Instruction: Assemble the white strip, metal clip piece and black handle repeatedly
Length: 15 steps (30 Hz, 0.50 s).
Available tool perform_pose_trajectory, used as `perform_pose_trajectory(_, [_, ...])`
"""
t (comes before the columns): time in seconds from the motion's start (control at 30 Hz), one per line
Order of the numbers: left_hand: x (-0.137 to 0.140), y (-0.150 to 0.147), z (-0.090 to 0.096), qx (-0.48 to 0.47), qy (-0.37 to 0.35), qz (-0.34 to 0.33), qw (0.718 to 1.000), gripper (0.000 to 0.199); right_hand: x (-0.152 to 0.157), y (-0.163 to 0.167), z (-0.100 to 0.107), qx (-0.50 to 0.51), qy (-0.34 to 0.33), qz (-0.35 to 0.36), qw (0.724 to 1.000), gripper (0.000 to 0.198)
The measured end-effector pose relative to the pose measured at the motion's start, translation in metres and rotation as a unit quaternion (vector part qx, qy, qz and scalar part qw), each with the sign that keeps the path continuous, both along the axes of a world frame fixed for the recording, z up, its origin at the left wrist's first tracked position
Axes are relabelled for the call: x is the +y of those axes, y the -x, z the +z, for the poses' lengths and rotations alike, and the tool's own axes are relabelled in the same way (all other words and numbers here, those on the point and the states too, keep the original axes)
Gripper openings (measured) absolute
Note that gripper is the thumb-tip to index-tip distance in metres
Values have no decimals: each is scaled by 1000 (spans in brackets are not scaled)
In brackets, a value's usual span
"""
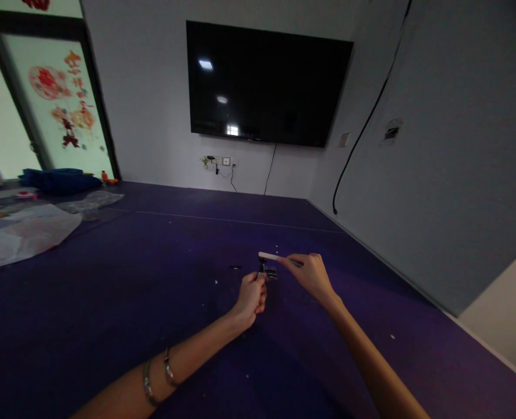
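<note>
Near the middle of the floor, my left hand (252, 295) is closed around a small dark thing with a narrow upright neck (262, 266), too small to name. My right hand (309, 272) comes from the right and pinches a slim white stick (269, 256). The stick lies nearly level, its rounded tip at the top of the dark thing; I cannot tell whether they touch. Just beyond my left fingers is a small dark, shiny piece (271, 272). A thin black strip (235, 267) rests on the floor to the left.
White scraps (216, 282) dot the purple floor (153, 302). Clear plastic sheeting (35, 233) and a dark blue cloth heap (61, 180) lie at left. A television (269, 84) hangs on the far wall, and a black cable (366, 122) runs down the right wall.
</note>
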<state>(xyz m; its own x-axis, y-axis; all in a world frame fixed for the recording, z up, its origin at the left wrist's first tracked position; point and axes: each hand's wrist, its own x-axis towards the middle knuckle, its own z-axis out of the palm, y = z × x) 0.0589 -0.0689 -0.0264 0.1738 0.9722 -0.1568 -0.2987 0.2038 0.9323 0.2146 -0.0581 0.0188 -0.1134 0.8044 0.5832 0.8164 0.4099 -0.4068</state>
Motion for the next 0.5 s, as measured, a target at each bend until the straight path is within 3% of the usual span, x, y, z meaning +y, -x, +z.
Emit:
perform_pose_trajectory(0.1, [-1,-1,-1,-15,-5,-7,1000,29,2,-2,-4,18,26,21,999,47])
perform_pose_trajectory(0.23, [-3,-1,0,-37,-13,-5,999,31,7,-6,-9,37,13,-23,999,46])
perform_pose_trajectory(0.4, [-3,0,0,-51,1,0,999,27,11,-7,-12,46,66,20,997,50])
perform_pose_trajectory(0.5, [-1,0,-2,-60,28,-3,998,23,11,-7,-13,30,58,1,998,48])
